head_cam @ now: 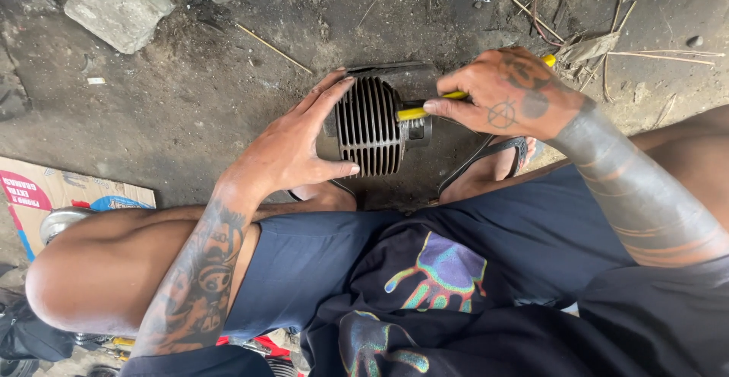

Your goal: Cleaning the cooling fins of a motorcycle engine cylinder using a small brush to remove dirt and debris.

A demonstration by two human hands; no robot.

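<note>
A finned metal engine cylinder (372, 125) is shown on the dirt ground (190, 104), between the feet of a squatting person. It is steadied by the left hand (292, 145), whose fingers are spread open and pressed against its finned side. A yellow-handled tool (425, 108) is gripped in the closed fingers of the right hand (509, 94) and laid across the cylinder's top. A concrete block (118, 5) lies well apart.

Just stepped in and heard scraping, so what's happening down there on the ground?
A person squats over a dark finned metal engine cylinder standing on the dirt ground. The left hand steadies its side, while the right hand grips a yellow-handled tool and presses it against the cylinder's top. A grey stone block lies nearby.
</note>
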